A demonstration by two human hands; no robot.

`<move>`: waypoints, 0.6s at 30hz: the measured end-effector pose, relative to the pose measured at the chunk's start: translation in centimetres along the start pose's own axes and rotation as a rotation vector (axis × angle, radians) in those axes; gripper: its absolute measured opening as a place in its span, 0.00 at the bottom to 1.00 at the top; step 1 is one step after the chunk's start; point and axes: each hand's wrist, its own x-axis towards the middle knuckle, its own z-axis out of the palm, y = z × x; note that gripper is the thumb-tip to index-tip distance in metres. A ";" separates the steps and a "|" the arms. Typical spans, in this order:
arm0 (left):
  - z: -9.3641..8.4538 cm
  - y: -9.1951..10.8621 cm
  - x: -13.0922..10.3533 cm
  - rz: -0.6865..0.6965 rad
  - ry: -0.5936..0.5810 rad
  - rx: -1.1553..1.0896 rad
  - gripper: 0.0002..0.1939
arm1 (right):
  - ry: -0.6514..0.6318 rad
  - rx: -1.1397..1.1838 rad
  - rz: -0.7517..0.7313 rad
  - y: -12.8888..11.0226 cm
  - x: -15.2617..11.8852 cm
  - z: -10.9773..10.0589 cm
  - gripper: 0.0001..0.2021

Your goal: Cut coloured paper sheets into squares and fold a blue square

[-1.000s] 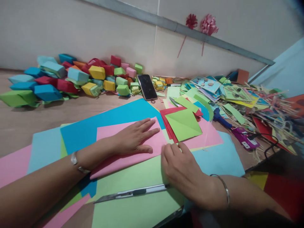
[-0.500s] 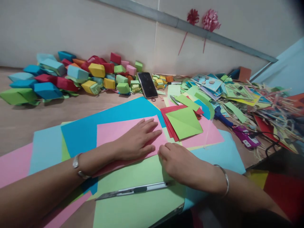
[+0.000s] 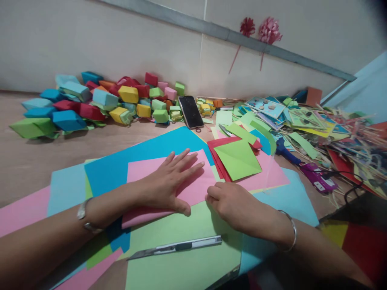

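Observation:
A folded pink sheet (image 3: pixel 193 187) lies over blue and light green paper. My left hand (image 3: pixel 167 181) rests on it with spread fingers, the thumb near its lower edge. At the sheet's right corner is my right hand (image 3: pixel 226 203), fingers curled and pressed together; what they pinch is mostly hidden. Below both hands a box cutter (image 3: pixel 178 246) lies on the light green sheet (image 3: pixel 181 270), its blade pointing left. A green square (image 3: pixel 238 159) sits on red paper (image 3: pixel 216 155) just beyond my right hand.
Folded paper boxes (image 3: pixel 74 90) are heaped along the wall at the left. A phone (image 3: pixel 191 112) lies behind the sheets. Paper scraps and sticks (image 3: pixel 314 121) crowd the right, with a blue-handled tool (image 3: pixel 286 151) and a purple power strip (image 3: pixel 319 177).
My left hand has spread its fingers wider, and its thumb has moved down toward the pink sheet's lower edge. My right hand stays at the corner. The whole view has shifted slightly.

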 end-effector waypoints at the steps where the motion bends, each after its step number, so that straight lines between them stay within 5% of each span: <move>1: 0.1 -0.3 -0.6 -0.011 0.002 0.004 0.60 | 0.001 0.000 0.005 -0.1 0.0 -0.1 0.10; 13: -0.4 -1.7 -7.3 -0.178 -0.057 0.028 0.71 | 0.190 -0.018 -0.066 0.6 -0.4 1.8 0.12; 18: -1.1 -4.4 -11.9 -0.256 -0.008 0.159 0.75 | 0.208 -0.031 -0.076 0.6 -0.4 1.8 0.11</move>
